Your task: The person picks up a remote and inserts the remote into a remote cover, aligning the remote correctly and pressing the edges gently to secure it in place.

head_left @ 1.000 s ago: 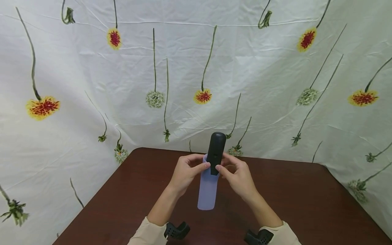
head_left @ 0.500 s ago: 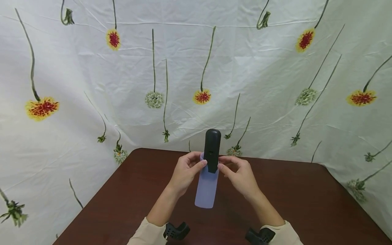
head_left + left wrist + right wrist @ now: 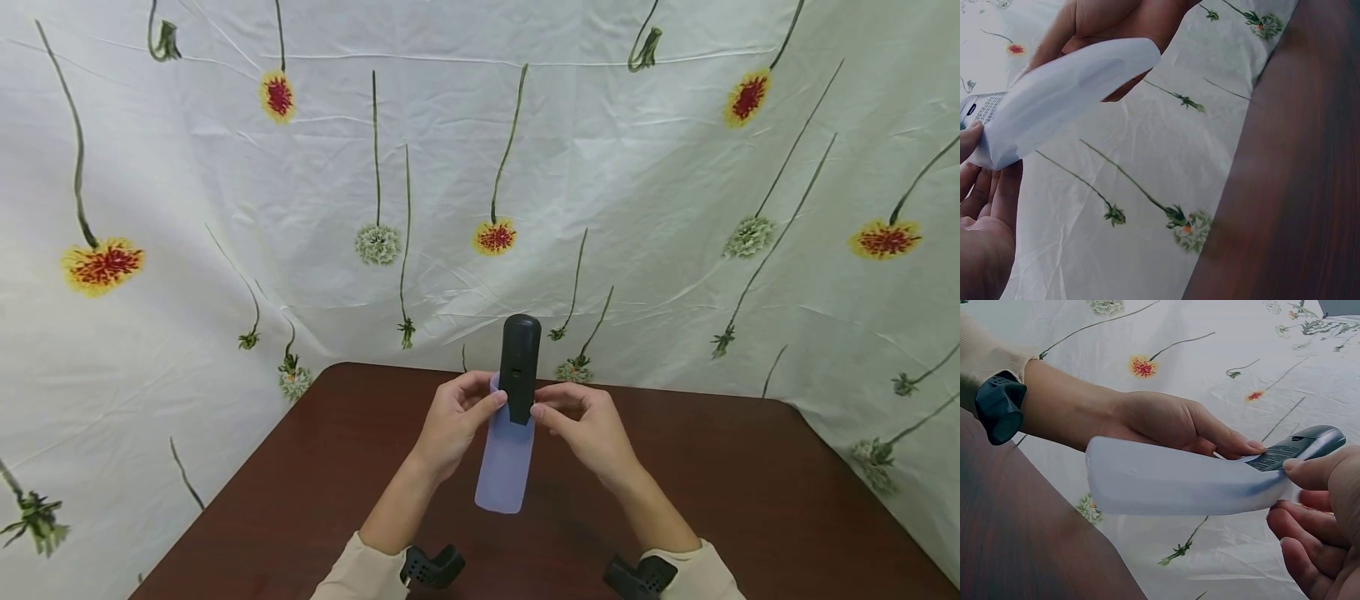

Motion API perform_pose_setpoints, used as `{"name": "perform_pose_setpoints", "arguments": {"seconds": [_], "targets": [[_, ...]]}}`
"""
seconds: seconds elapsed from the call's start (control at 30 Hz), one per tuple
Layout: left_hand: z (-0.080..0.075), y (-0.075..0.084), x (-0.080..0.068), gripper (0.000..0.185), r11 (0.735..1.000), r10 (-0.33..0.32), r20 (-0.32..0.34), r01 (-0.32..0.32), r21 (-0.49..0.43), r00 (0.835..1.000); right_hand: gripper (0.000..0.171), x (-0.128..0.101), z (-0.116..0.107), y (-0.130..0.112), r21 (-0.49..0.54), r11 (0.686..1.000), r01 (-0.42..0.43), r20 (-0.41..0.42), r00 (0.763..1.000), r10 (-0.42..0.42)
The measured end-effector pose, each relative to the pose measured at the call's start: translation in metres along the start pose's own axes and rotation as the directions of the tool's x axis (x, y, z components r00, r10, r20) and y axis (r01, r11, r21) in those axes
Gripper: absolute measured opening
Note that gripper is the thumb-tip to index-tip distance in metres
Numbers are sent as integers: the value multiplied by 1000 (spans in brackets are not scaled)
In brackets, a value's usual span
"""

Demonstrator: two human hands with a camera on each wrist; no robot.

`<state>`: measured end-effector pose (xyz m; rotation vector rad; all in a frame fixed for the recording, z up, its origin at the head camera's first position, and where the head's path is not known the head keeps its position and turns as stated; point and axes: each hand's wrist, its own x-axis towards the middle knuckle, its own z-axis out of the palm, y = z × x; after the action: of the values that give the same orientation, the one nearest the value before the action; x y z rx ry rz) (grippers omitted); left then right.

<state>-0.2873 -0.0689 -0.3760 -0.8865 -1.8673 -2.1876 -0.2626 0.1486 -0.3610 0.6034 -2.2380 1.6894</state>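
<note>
Apparently light and pliant, the lilac sleeve (image 3: 504, 473) hangs below the pinching fingers (image 3: 489, 407) of the left hand (image 3: 452, 423) and right hand (image 3: 591, 427), best held at its mouth, where the stiffer black remote (image 3: 520, 357) sits between them.

1. black device (image 3: 521, 354), centre of the head view: smooth plastic, softly shiny.
2. lilac cover (image 3: 505, 471), just below: smooth, matt, rubbery-looking.
3. table (image 3: 697, 475), lower half: dark wood grain, faintly glossy.
4. backdrop (image 3: 442, 158), upper half: creased cloth.
5. left cuff (image 3: 362, 575), bottom edge: matt cloth.
</note>
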Motion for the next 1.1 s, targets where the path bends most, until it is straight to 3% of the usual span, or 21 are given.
{"name": "perform_pose_setpoints", "arguments": {"seconds": [0.23, 0.6, 0.7, 0.87, 0.97, 1.1], "targets": [[0, 0, 0, 27, 1000, 13, 2, -13, -3, 1000, 18, 0, 0, 1, 1, 1000, -2, 14, 1000, 2], [2, 0, 0, 25, 999, 1, 8, -2, 34, 1000, 8, -1, -2, 4, -38, 990, 138, 107, 985, -133], [4, 2, 0, 24, 997, 24, 1, -24, 79, 1000, 8, -1, 1, 3, -56, 991, 124, 67, 991, -120], [8, 3, 0, 21, 984, 67, -30, -61, 169, 997, 11, -2, 9, 1, -31, 999, 37, -88, 995, -40], [10, 3, 0, 21, 980, 70, -55, -59, 189, 996, 12, -3, 15, 0, 4, 1000, 7, -162, 987, -7], [10, 2, -1, 21, 986, 63, -75, -50, 162, 995, 9, -4, 19, 0, 59, 998, -1, -183, 983, 12]]}}
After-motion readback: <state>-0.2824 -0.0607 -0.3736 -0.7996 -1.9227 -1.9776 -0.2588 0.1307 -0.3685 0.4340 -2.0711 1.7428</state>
